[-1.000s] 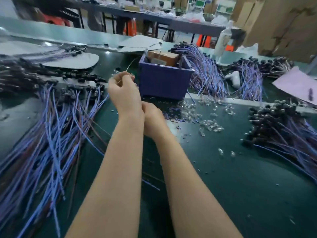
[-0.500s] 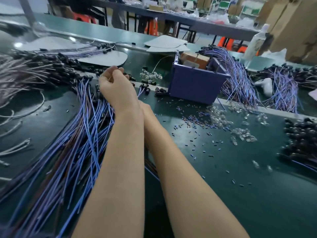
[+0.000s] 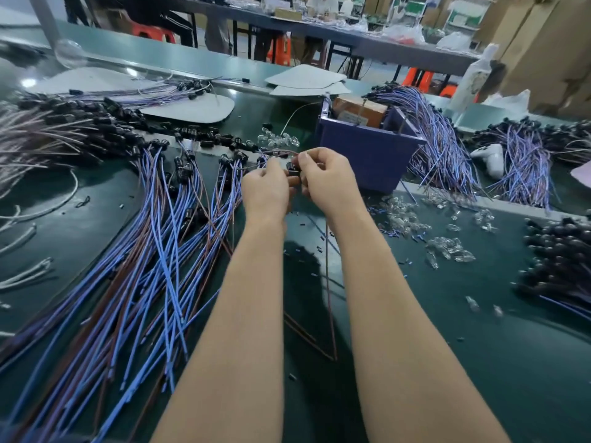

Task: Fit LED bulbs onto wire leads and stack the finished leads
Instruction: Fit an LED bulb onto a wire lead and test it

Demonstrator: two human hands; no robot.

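Leads [image 3: 153, 238] in blue and brown fan across the dark green counter [image 3: 479, 362] at lower left. At frame centre, left grip [image 3: 265, 187] and right grip [image 3: 329, 180] both pinch one black-capped lead [image 3: 293, 169]. A purple box [image 3: 367, 155] sits just beyond, clear bulbs [image 3: 447, 247] are scattered at right, and cardboard boxes [image 3: 543, 43] fill the upper right.
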